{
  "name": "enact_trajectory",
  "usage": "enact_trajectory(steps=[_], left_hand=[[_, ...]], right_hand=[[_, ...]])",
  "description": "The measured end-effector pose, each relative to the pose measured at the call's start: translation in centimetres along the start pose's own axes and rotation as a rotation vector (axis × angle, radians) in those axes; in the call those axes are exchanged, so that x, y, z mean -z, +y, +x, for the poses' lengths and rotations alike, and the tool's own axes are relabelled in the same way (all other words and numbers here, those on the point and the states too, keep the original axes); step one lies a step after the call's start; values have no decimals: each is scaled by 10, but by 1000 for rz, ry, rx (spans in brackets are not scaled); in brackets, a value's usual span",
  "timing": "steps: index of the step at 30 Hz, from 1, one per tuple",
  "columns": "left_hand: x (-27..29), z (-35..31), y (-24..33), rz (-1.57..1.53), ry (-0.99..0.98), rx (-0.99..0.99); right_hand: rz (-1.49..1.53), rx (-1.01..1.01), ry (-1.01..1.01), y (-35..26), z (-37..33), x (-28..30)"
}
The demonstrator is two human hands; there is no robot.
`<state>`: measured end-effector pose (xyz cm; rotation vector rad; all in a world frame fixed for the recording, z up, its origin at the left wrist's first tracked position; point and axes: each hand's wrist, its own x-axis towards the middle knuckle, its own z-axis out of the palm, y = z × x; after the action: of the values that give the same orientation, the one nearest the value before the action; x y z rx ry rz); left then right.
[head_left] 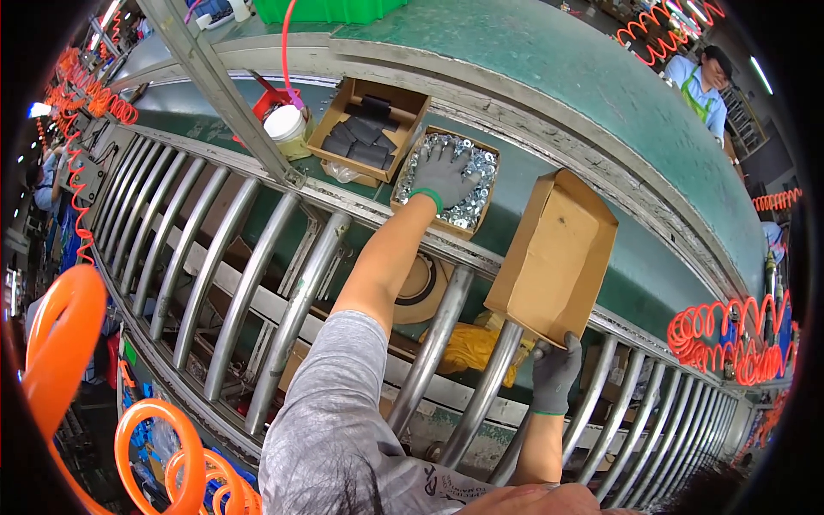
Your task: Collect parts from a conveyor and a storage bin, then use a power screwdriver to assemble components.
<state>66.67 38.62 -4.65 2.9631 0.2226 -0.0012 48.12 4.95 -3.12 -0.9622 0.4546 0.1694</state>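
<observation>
My left hand (pixel 442 176), in a grey glove with a green cuff, lies with fingers spread on a heap of small shiny metal parts (pixel 472 204). These look like nuts or washers, too small to tell apart. They fill a cardboard box (pixel 452 228) on the green bench. My right hand (pixel 556 375), also gloved in grey, grips the near lower edge of a shallow cardboard tray (pixel 558 266). That tray tilts toward me over the bench edge and the rollers, its bare brown inside showing. The thumb and fingertips are at its rim; the rest of the grip is partly hidden.
Left of the metal parts stands a cardboard box (pixel 414 103) of black pieces, beside a white-lidded tub (pixel 286 125) and a red bin (pixel 273 101). Metal rollers (pixel 440 348) run in front of me. Orange coiled hoses (pixel 184 459) hang nearby. A co-worker (pixel 699 90) is at far right.
</observation>
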Motion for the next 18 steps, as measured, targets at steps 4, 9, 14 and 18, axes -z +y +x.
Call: enact_trajectory(steps=[4, 9, 14, 18], left_hand=[[13, -4, 3, -4, -52, -10], [14, -21, 8, 82, 107, -118], [5, -26, 5, -10, 84, -93], [25, -32, -3, -131, 394, -79]], right_hand=[[31, -1, -31, -2, 0, -6], [19, 7, -18, -11, -1, -9], [-74, 64, 19, -8, 9, -25], [-105, 66, -80, -2, 25, -53]])
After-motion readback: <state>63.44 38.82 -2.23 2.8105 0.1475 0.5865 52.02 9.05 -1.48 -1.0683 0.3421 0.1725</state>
